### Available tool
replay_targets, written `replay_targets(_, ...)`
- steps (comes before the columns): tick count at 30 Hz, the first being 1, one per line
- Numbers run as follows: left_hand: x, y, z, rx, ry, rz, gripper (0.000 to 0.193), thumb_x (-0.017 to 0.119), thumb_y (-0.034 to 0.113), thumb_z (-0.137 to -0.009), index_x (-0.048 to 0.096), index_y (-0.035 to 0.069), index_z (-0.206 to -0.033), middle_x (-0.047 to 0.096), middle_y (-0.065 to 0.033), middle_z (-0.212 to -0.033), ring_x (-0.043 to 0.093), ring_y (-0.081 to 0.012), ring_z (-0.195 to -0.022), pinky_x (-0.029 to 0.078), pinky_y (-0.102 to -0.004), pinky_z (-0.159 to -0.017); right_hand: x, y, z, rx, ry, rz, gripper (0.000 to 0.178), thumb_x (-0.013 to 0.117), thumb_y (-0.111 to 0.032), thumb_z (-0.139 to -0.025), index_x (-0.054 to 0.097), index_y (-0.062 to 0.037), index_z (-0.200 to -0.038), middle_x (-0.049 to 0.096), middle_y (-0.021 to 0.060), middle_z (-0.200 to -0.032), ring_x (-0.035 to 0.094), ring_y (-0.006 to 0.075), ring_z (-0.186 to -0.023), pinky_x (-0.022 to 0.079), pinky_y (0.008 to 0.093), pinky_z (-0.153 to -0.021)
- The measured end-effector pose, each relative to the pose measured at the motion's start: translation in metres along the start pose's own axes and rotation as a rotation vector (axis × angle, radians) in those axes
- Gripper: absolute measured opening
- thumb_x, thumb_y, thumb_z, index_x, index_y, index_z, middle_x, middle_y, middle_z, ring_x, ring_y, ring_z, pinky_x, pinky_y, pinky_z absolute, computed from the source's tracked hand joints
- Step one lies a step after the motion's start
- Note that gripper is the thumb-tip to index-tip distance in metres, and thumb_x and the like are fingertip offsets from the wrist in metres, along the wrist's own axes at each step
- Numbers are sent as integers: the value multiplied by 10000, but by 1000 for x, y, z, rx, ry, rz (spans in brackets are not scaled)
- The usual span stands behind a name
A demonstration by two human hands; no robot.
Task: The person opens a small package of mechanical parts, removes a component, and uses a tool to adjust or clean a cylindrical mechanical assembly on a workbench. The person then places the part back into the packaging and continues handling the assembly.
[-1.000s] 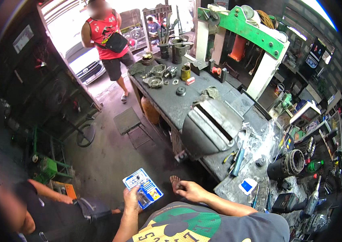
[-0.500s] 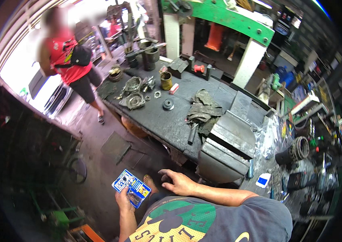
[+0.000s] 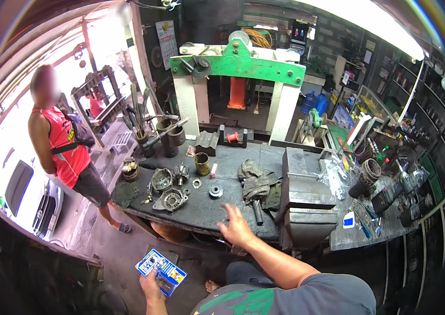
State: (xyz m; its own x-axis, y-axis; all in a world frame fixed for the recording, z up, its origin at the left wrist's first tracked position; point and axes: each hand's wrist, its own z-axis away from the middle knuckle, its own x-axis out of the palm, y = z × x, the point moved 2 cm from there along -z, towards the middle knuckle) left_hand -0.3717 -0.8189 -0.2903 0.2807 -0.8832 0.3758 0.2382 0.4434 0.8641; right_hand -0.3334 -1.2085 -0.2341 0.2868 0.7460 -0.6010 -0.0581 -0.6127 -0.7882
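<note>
Left hand [image 3: 151, 286] pinches the lower left part of a blue-and-white blister card [image 3: 163, 274], thumb across its front, the other fingers mostly hidden behind it. The card tilts in front of the worktop [image 3: 229, 176], well apart from its edge, with a stool [image 3: 169, 255] showing partly behind it. Right hand [image 3: 238, 231] is bare of any object, its fingers loosely spread over the front edge of the worktop; whether it touches the surface I cannot tell. Just beyond its fingertips sits a round metal pulley [image 3: 215, 191].

To the left of the pulley lie two open metal housings [image 3: 171, 200], close together, and a small flat ring [image 3: 197, 182]. Behind it stand a stained yellow can [image 3: 202, 164] and, just beside that, a small red-and-white box [image 3: 213, 171]. To the right, a crumpled grey-green rag [image 3: 256, 178] partly covers a dark metal tube [image 3: 257, 212], near a large bench vise [image 3: 309, 197]. Past the vise are clear plastic wrapping [image 3: 331, 170] and a blue-and-white label [image 3: 349, 220].

Behind the worktop rises a press frame with a green crossbeam [image 3: 256, 71]. At far left stands a person in a red sleeveless top [image 3: 64, 144], near a white car [image 3: 25, 197].
</note>
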Motion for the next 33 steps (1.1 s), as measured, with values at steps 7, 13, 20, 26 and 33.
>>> replay_targets(7, -6, -24, -29, -63, 58, 56, 415, 609, 46, -955, 650, -34, -1360, 763, -165, -1193, 776, -300, -1032, 648, -471, -940, -36, 77, -121, 320, 331, 522, 994, 846, -268, -904, 304, -112, -1723, 157, 378, -1765, 374, 575, -1552, 420, 579, -1260)
replay_targets(13, -7, -16, -56, -73, 80, 44, 396, 631, 40, -967, 650, -42, -1354, 748, -147, -1217, 759, -283, -1047, 622, -432, -942, -46, 177, -168, 687, 233, 441, 813, 816, -283, -905, 489, -103, -1628, 592, 344, -1521, 631, 494, -1361, 531, 532, -1141)
replay_targets(20, -3, 11, -123, -101, 118, -142, 409, 628, 81, -1000, 632, -38, -1391, 733, -144, -1257, 730, -273, -1114, 588, -437, -990, -64, 192, -207, 458, 719, 190, 271, 671, -109, -871, 736, 37, -1091, 750, 330, -1079, 719, 521, -1074, 560, 559, -964)
replay_targets(26, 24, 15, -155, -158, 83, -165, 385, 644, 77, -1001, 637, -30, -1371, 739, -135, -1243, 737, -266, -1091, 587, -435, -995, -154, 109, -233, 127, 1044, -222, 253, 721, -108, -933, 738, 17, -1152, 806, 179, -1051, 768, 316, -992, 581, 430, -931)
replay_targets(33, 58, 17, -182, -192, 19, -179, 364, 645, 83, -997, 639, -1, -1351, 753, -125, -1184, 761, -267, -1020, 627, -441, -927, -194, 83, -239, -39, 1281, -137, 293, 768, -106, -992, 677, 42, -1227, 792, 176, -1183, 751, 277, -1084, 571, 408, -964)
